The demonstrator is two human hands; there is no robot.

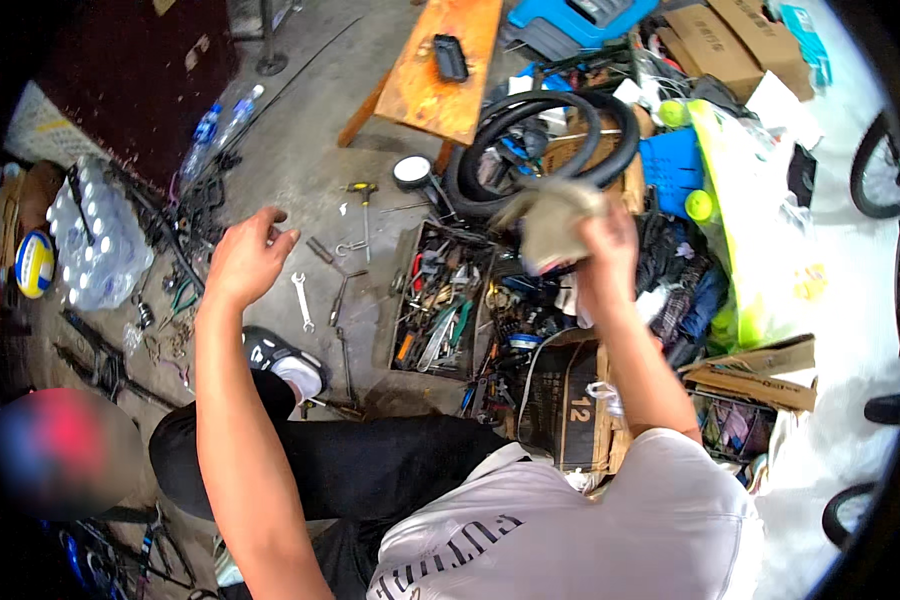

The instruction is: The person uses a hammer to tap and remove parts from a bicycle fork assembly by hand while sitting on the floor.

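My right hand (610,243) grips a beige, cloth-like bundle (552,228), smeared by motion, above the clutter right of the toolbox. It looks like a rag, though its exact kind is unclear. My left hand (248,258) hangs over the floor with nothing in it, thumb and fingers apart and slightly curled. Nearby on the concrete lie a silver open-ended wrench (302,302) and a T-shaped tool with a yellow handle (366,218). Between my hands stands a metal toolbox (398,300) full of pliers, screwdrivers and other hand tools. A round white gauge (411,172) stands beyond it.
Black bicycle tyres (625,150) lie on the pile beyond my right hand. A wooden bench (440,90) carries a black object. Cardboard boxes (715,45) sit far right. Wrapped bottles (100,240) and a ball (35,264) are at left, near a person (65,455).
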